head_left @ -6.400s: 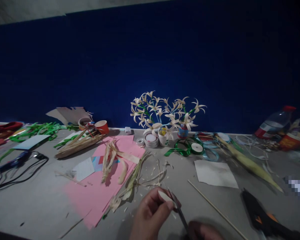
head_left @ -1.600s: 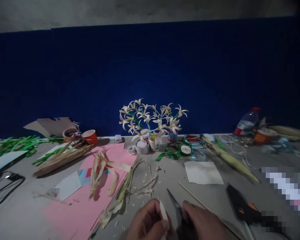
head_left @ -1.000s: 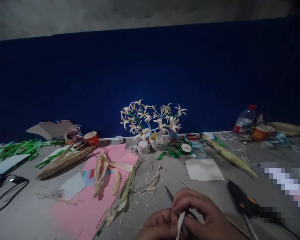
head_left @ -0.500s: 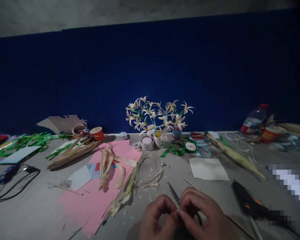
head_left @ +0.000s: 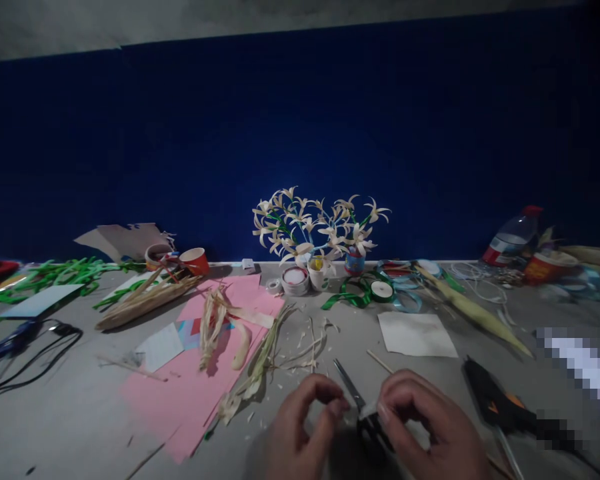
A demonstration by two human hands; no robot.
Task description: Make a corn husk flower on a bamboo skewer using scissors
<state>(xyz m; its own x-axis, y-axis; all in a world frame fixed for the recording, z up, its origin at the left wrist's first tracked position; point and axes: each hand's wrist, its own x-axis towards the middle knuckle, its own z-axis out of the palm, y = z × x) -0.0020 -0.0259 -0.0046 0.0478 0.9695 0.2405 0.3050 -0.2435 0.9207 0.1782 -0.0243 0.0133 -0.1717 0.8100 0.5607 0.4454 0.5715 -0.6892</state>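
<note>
your left hand [head_left: 307, 427] and right hand [head_left: 430, 427] curl, thumbs near fingertips; i can't tell whether either grips anything. scissors [head_left: 351, 385] lie between them on the table [head_left: 75, 427].

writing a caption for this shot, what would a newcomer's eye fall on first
Probably the pale flowers at the middle back, bright against the dark blue panel behind them. Next comes the pink paper, spread left of centre on the grey table. Down front, the scissors show between the left hand and the right hand.
</note>
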